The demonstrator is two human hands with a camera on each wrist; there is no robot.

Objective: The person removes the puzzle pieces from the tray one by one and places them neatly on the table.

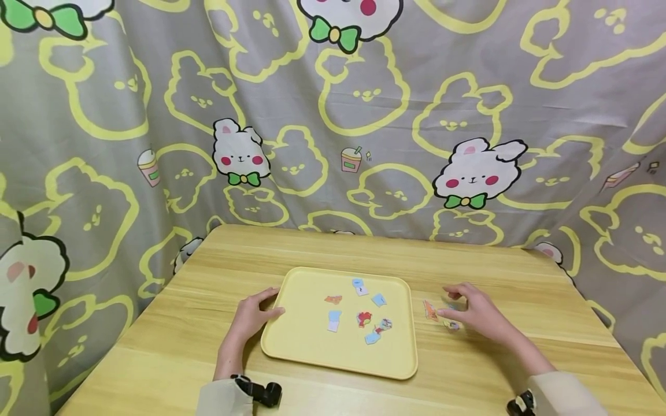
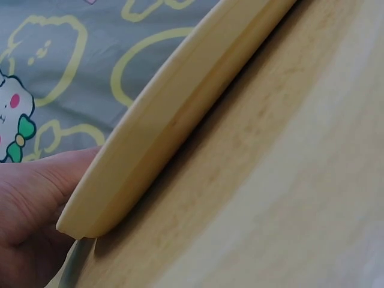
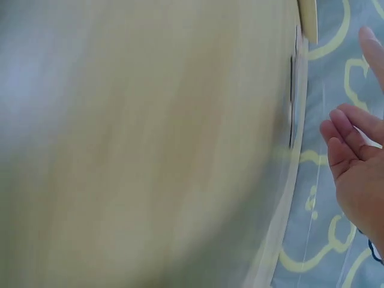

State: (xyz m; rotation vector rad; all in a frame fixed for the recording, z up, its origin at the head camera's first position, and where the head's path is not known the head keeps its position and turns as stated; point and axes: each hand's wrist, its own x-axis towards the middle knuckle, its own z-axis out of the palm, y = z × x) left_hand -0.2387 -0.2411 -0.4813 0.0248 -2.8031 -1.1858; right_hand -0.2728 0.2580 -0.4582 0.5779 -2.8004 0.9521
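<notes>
A pale yellow tray (image 1: 302,355) lies on the wooden table, with several small cut paper pieces on it. Among these are a red piece (image 1: 364,319), an orange one (image 1: 333,299) and a blue-and-white one (image 1: 334,320). My left hand (image 1: 253,316) grips the tray's left edge, its thumb over the rim; in the left wrist view this hand (image 2: 30,210) is partly hidden by the tray wall. Right of the tray, my right hand (image 1: 476,312) hovers with loosely bent fingers above an orange piece (image 1: 430,310) and a yellowish piece (image 1: 451,325). Nothing shows between its fingers.
The wooden table (image 1: 171,341) reaches back to a grey curtain (image 1: 307,98) with yellow outlines and rabbit prints, which also hangs at both sides. Each wrist wears a black camera mount, such as the left one (image 1: 265,394).
</notes>
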